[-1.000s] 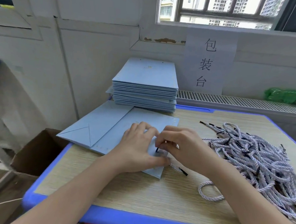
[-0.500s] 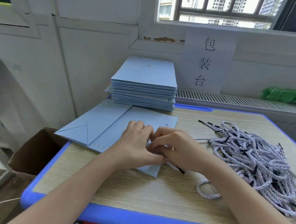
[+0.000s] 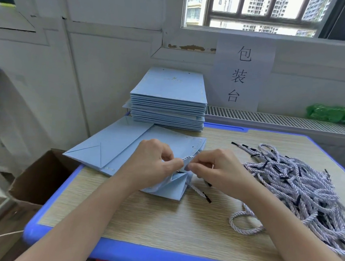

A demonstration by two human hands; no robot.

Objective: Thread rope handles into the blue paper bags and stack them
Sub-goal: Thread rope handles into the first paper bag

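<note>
The table (image 3: 161, 226) carries a stack of flat blue bags (image 3: 169, 102) at its far edge, with a second flat bag (image 3: 110, 146) lying at the far left corner. Along the right edge sprawls the pile of rope handles (image 3: 297, 190). Nearer the middle, the bag being worked on (image 3: 170, 188) lies with its mouth lifted. The left hand (image 3: 151, 165) pinches the bag's top edge; the right hand (image 3: 215, 169) pinches the rope (image 3: 198, 189) at the hole (its black tip trails loose toward the near edge). Threading appears underway; next likely means pulling the rope through. Bare tabletop lies open along the near edge.
</note>
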